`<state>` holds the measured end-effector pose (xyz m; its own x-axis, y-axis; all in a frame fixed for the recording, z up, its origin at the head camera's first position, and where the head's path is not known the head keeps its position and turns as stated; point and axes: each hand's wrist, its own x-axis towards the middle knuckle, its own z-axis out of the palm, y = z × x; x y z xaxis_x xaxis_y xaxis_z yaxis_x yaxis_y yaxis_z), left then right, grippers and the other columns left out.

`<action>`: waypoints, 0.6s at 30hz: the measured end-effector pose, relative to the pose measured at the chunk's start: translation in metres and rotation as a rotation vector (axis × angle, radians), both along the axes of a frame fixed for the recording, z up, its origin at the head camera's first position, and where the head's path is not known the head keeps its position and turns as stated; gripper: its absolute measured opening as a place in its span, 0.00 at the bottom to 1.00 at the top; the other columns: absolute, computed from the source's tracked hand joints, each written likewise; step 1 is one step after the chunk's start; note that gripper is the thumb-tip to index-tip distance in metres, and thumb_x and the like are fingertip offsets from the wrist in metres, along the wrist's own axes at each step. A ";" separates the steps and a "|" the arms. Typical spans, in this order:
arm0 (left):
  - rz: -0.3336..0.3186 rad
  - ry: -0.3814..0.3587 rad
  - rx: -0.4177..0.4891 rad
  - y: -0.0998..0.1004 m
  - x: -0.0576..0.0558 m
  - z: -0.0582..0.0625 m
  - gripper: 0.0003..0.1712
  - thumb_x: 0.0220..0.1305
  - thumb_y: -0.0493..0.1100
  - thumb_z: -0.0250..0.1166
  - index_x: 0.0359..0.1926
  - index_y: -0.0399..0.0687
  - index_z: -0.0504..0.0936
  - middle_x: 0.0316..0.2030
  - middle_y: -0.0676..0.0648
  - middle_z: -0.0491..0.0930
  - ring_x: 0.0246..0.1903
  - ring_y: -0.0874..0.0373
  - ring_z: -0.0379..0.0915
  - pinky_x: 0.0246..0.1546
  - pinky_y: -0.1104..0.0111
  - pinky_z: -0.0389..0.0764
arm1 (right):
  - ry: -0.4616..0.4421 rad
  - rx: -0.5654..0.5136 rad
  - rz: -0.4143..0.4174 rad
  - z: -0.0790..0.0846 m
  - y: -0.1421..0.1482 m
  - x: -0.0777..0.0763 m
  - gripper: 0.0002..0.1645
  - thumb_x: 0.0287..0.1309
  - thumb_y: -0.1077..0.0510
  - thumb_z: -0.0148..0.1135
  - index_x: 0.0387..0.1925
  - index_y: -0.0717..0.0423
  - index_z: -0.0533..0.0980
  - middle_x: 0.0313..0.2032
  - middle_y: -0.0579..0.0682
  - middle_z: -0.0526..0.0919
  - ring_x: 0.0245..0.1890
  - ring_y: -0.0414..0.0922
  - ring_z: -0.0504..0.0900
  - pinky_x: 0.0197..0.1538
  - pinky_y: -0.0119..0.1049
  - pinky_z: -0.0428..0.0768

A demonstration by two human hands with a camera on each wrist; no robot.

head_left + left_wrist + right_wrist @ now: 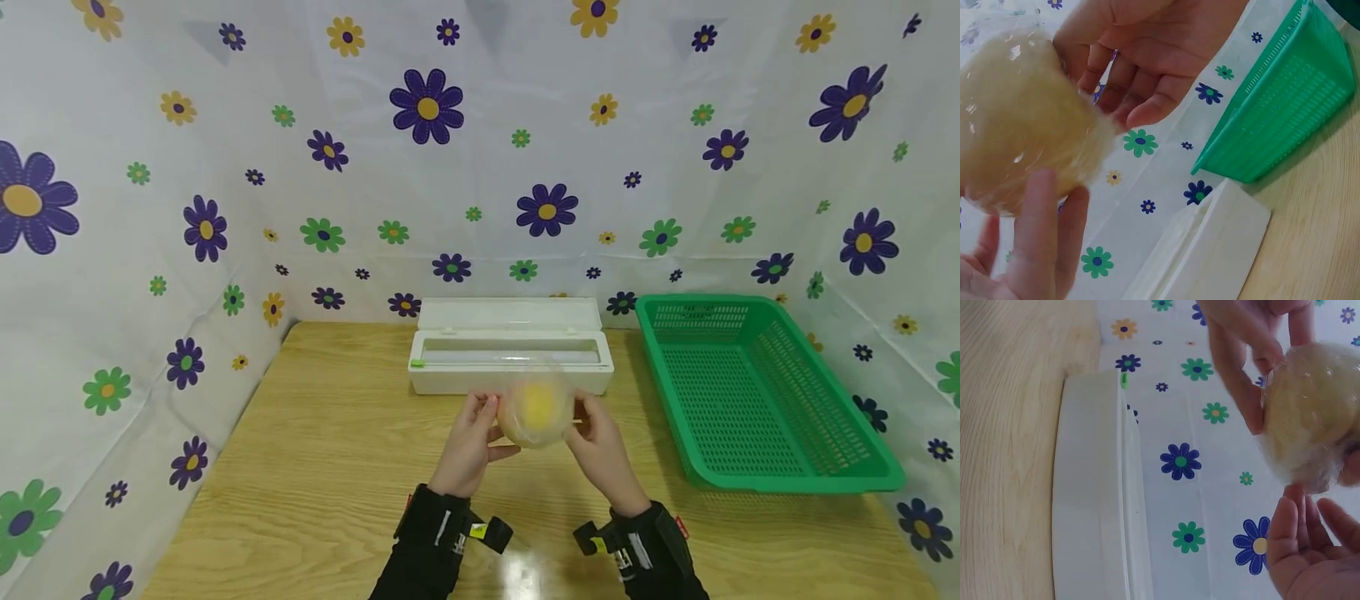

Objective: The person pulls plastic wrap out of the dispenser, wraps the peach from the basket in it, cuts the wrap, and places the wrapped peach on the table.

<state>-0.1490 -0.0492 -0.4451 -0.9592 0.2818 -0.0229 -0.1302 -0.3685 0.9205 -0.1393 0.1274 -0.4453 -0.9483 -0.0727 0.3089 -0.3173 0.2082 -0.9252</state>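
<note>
A round, pale yellow, film-wrapped food item [536, 410] is held up between both hands in front of a white cling film dispenser [510, 380]. Clear, shiny plastic covers it, slightly blurred in the head view. My left hand [467, 446] grips its left side, thumb and fingers spread around it. On the right edge, my right hand [602, 454] pinches the wrap with bent fingers. From the right wrist view, the wrapped item [1313, 406] shows a gathered, wrinkled bit of film near the right hand's fingertips [1294, 506]. What lies inside the wrap is unclear.
The dispenser's lid [510, 314] stands raised at the back, with a film roll [510, 356] inside and a green slider [417, 363] at its left end. To the right is a green plastic basket [675, 417] on the wooden table [322, 467]. Flowered cloth [480, 150] hangs behind.
</note>
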 end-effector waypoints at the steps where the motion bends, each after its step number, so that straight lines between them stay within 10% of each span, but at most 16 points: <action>1: 0.006 -0.008 -0.003 0.000 -0.001 -0.001 0.15 0.66 0.53 0.46 0.42 0.46 0.61 0.46 0.44 0.64 0.36 0.56 0.74 0.32 0.63 0.76 | -0.007 -0.012 -0.003 0.000 0.000 0.000 0.20 0.58 0.65 0.53 0.52 0.64 0.66 0.45 0.57 0.72 0.43 0.48 0.71 0.42 0.37 0.73; 10: -0.310 -0.048 0.267 -0.001 -0.002 -0.006 0.24 0.64 0.54 0.50 0.58 0.49 0.64 0.45 0.45 0.69 0.40 0.55 0.72 0.36 0.67 0.76 | -0.021 0.065 -0.065 -0.001 -0.004 -0.003 0.18 0.59 0.69 0.45 0.51 0.73 0.67 0.50 0.66 0.70 0.53 0.58 0.66 0.54 0.51 0.63; 18: 0.034 -0.033 0.148 -0.013 -0.001 -0.008 0.29 0.56 0.47 0.61 0.55 0.38 0.64 0.43 0.45 0.70 0.39 0.57 0.70 0.37 0.66 0.74 | -0.025 -0.246 0.003 0.003 0.026 0.001 0.20 0.66 0.59 0.40 0.51 0.71 0.64 0.50 0.59 0.71 0.48 0.46 0.73 0.48 0.38 0.72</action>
<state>-0.1500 -0.0625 -0.4533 -0.9676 0.2521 -0.0155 -0.1450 -0.5043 0.8513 -0.1383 0.1538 -0.4419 -0.9557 -0.0009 0.2944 -0.2942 -0.0250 -0.9554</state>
